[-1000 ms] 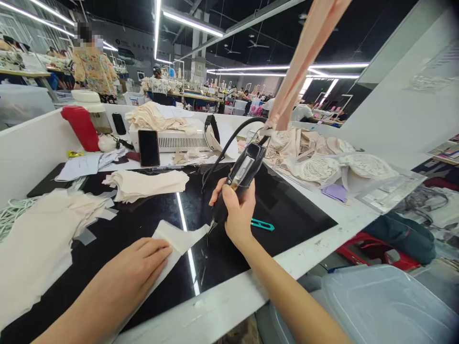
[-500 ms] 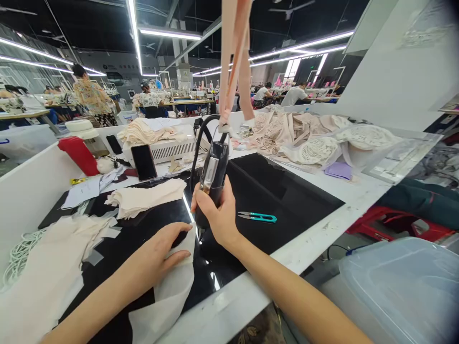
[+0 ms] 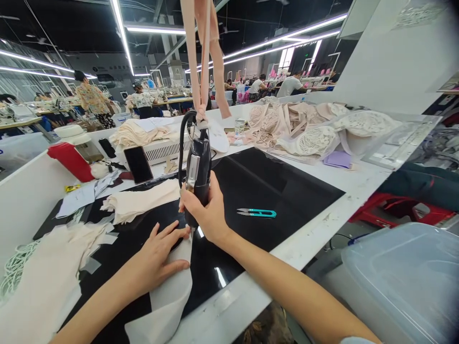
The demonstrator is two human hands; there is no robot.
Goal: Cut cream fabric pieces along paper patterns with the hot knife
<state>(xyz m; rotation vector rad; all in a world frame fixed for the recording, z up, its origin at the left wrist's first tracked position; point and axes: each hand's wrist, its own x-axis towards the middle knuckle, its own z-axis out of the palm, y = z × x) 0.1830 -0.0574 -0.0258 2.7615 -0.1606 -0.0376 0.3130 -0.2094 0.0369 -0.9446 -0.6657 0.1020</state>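
My right hand (image 3: pixel 208 212) is wrapped round a black corded hand tool (image 3: pixel 199 165) with a silver lever on its side, shaped like an electric clipper. The tool stands upright, its lower end at the upper edge of a cream fabric piece (image 3: pixel 172 296); the exact contact is hidden. My left hand (image 3: pixel 159 255) lies flat on that fabric, fingers spread, fingertips close beside the tool's tip. Peach fabric strips (image 3: pixel 202 62) hold the tool from above. Teal thread snips (image 3: pixel 257 213) lie on the black board (image 3: pixel 247 186) to the right of my right hand.
Stacked cream pieces (image 3: pixel 139 200) and a larger cream pile (image 3: pixel 46 277) lie left. A phone (image 3: pixel 138 164) leans behind, near a red container (image 3: pixel 70 161). Lace bra pieces (image 3: pixel 311 138) are heaped at back right. A lidded plastic bin (image 3: pixel 405 282) stands right of the table.
The tool and my right hand have shifted slightly left, towards my left hand. My left fingers have spread out flatter on the fabric. The camera view has shifted a little.
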